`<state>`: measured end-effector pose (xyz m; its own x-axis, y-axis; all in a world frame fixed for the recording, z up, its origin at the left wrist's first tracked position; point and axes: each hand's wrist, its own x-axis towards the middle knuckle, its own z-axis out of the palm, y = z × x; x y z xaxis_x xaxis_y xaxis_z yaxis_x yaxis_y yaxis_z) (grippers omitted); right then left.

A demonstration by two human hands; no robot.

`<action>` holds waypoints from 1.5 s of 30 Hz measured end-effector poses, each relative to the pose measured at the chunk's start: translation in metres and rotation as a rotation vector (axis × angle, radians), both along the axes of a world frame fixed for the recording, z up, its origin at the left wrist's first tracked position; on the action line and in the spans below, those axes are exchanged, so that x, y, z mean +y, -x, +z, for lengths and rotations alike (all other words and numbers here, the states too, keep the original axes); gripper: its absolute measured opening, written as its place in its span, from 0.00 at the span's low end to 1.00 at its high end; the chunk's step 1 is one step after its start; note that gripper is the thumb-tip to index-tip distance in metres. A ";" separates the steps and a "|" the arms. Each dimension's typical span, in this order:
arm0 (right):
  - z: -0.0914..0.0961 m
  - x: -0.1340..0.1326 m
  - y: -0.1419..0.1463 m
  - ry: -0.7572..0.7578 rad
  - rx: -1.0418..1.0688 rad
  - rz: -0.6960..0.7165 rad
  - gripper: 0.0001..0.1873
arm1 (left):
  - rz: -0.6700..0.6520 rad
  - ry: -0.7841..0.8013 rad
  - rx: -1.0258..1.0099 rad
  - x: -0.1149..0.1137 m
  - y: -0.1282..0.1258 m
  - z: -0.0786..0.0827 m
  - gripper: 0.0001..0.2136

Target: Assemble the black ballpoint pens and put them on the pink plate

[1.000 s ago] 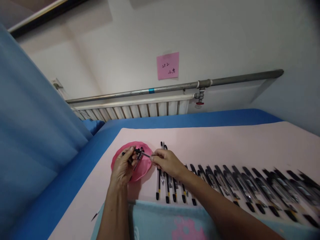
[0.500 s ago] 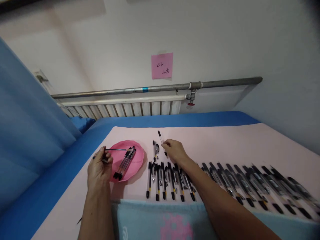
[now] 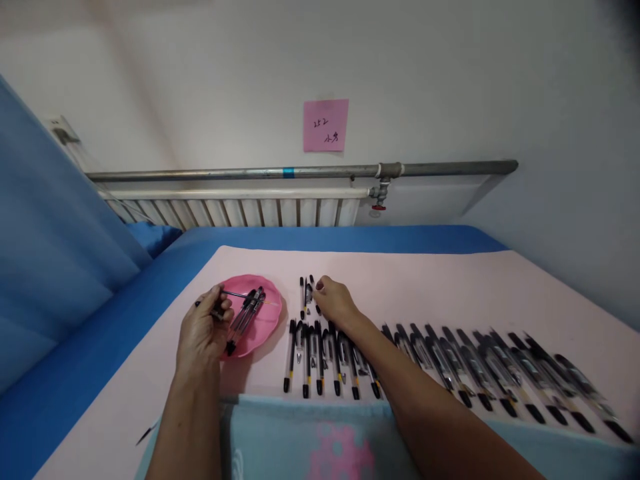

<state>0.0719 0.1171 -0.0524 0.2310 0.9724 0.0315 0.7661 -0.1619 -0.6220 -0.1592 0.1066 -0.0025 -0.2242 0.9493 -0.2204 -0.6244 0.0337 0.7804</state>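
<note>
My left hand (image 3: 206, 327) is closed on a thin dark pen refill (image 3: 234, 294), whose pale end reaches over the pink plate (image 3: 274, 327). Another dark piece shows in that hand's curled fingers; I cannot make out what it is. Several clear pens with black caps (image 3: 243, 321) lie together on the plate. My right hand (image 3: 336, 303) pinches a clear pen barrel (image 3: 312, 279) with black ends, low at the table and mostly covered by the fingers. Just left of it lie a dark refill (image 3: 302, 299) and small pen parts.
Nearer me runs a row of laid-out pen parts (image 3: 306, 367), continuing right past my forearm (image 3: 480, 373). A light blue cloth (image 3: 280, 427) covers the near edge. Behind the pink tabletop (image 3: 425, 280) are a blue surface, a radiator (image 3: 270, 212) and a pipe.
My right hand has brought the pen barrel down and slightly left, close beside the other parts. The left hand still holds the refill over the plate. The view has shifted slightly.
</note>
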 end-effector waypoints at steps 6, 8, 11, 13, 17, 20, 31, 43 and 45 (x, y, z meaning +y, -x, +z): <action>0.000 -0.001 0.002 -0.041 -0.041 0.042 0.06 | -0.013 0.014 -0.001 -0.002 -0.001 0.002 0.01; 0.000 -0.001 0.001 -0.050 -0.027 0.047 0.06 | -0.029 0.021 0.004 -0.003 -0.004 0.003 0.01; 0.001 -0.001 -0.003 -0.055 0.025 0.028 0.08 | -0.102 0.027 0.045 -0.007 -0.014 0.004 0.01; 0.002 -0.002 -0.006 -0.050 0.075 0.005 0.08 | -0.188 0.038 0.090 -0.010 -0.023 0.003 0.01; 0.013 -0.006 -0.007 -0.035 0.182 -0.002 0.08 | -0.297 0.068 0.192 -0.014 -0.037 -0.001 0.05; 0.030 -0.014 -0.002 -0.016 0.270 0.066 0.10 | -0.328 0.074 0.227 -0.016 -0.042 -0.003 0.08; 0.051 -0.029 0.014 0.115 0.402 0.360 0.08 | -0.320 0.027 0.263 -0.016 -0.042 -0.005 0.12; -0.005 0.008 -0.014 0.061 0.168 -0.046 0.10 | -0.367 0.051 0.256 -0.022 -0.048 0.001 0.12; -0.006 0.010 -0.013 0.053 0.149 -0.035 0.10 | -0.361 0.048 0.256 -0.023 -0.049 0.002 0.12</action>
